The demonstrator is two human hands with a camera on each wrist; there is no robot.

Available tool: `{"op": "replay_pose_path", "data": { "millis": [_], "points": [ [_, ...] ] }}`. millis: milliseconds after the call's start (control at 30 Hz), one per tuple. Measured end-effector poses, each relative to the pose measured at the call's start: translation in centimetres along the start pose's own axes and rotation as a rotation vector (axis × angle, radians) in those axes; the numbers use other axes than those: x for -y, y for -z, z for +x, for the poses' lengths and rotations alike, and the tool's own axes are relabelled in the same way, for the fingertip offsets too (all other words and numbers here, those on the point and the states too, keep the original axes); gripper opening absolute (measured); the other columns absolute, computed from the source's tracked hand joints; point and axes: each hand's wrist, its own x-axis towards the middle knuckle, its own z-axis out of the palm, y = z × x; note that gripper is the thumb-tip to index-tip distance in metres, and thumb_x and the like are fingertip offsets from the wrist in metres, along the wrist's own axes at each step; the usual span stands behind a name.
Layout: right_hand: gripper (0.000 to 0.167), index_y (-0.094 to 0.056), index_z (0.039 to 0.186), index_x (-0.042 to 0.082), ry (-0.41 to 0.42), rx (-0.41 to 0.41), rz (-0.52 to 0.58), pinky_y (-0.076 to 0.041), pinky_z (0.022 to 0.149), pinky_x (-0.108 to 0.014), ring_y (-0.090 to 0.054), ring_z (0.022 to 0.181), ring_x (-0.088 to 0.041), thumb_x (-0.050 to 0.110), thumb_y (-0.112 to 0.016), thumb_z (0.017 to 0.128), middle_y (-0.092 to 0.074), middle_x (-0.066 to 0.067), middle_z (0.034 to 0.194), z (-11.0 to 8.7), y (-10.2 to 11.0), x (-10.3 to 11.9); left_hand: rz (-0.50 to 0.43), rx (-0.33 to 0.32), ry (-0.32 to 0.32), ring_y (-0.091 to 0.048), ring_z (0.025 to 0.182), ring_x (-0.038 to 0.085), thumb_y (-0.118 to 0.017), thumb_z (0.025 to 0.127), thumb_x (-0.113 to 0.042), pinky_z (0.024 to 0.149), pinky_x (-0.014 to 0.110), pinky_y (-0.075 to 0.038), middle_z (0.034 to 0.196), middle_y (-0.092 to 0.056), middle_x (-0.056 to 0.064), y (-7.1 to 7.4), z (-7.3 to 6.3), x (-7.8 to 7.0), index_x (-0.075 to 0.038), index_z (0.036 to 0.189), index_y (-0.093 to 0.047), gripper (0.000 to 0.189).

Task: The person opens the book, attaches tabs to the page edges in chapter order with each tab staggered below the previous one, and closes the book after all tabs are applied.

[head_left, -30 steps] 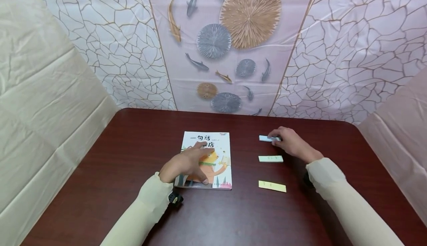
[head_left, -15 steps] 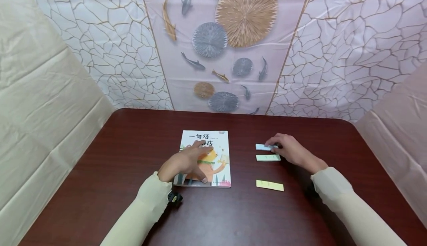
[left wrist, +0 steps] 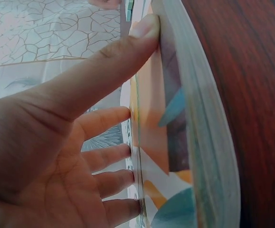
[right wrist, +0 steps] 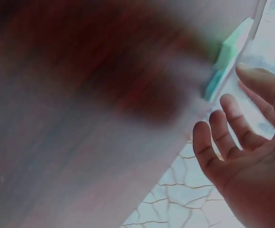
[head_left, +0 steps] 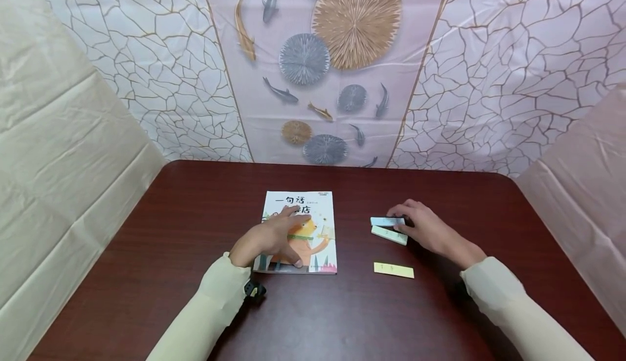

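My left hand [head_left: 270,239] rests on the picture book [head_left: 320,200], which lies flat on the table with an orange animal on its cover. In the left wrist view, the thumb and spread fingertips touch the cover [left wrist: 151,99]. Off to the right, my right hand [head_left: 426,226] pinches the right end of a blue sticky-note pad [head_left: 383,221] between thumb and index finger. A pale green sticky-note pad [head_left: 389,235] lies slanted just in front, its left end against the blue one. Both pads, green [right wrist: 229,50] and blue [right wrist: 214,86], show near the thumb in the right wrist view.
A yellow sticky-note pad [head_left: 393,270] lies nearer the front of the dark red-brown table [head_left: 313,317]. Patterned cloth [head_left: 323,67] hangs behind the far edge, and pale cloth stands at both sides.
My right hand has drawn the blue pad toward the front, up to the green pad. The green pad has turned from nearly level to slanted. My left hand stays on the book.
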Motion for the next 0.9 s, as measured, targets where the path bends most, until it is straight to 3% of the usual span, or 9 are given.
{"op": "replay_pose_path", "data": {
  "millis": [167,433,600,900],
  "points": [
    [0.017,-0.074,0.108,0.009,-0.064,0.003,-0.029,-0.053,0.076,-0.038,-0.060,0.089,-0.017,0.011,-0.081,0.094,-0.065,-0.001,0.099,-0.7,0.0,1.4,-0.002,0.001,-0.003,-0.009,0.163,0.037,-0.099,0.075,-0.028,0.121,0.065,-0.028,0.176,-0.016,0.009,0.2,-0.2,0.1,-0.023,0.164,-0.041,0.106],
    [0.019,-0.077,0.106,0.015,0.022,0.025,-0.046,-0.055,0.078,-0.035,-0.062,0.095,-0.017,0.003,-0.080,0.092,-0.067,0.005,0.102,-2.3,-0.8,1.8,0.020,0.003,-0.010,-0.011,0.162,0.039,-0.099,0.075,-0.031,0.121,0.066,-0.027,0.176,-0.016,0.009,0.2,-0.1,0.1,-0.023,0.165,-0.040,0.107],
    [0.022,-0.075,0.108,0.016,0.042,-0.008,-0.046,-0.053,0.076,-0.034,-0.059,0.092,-0.016,0.001,-0.080,0.092,-0.065,0.004,0.101,-3.1,-0.5,2.1,0.014,-0.002,-0.005,-0.009,0.162,0.038,-0.098,0.076,-0.029,0.122,0.066,-0.027,0.176,-0.016,0.009,0.0,-0.1,0.1,-0.024,0.165,-0.040,0.107],
    [0.024,-0.070,0.112,0.008,-0.054,0.071,0.028,-0.051,0.071,-0.029,-0.058,0.085,-0.008,0.011,-0.083,0.092,-0.063,0.007,0.096,-5.0,-0.1,3.4,0.003,0.004,-0.015,-0.007,0.163,0.037,-0.097,0.077,-0.028,0.122,0.066,-0.027,0.176,-0.015,0.010,0.2,0.0,0.2,-0.022,0.165,-0.039,0.106]
  ]
}}
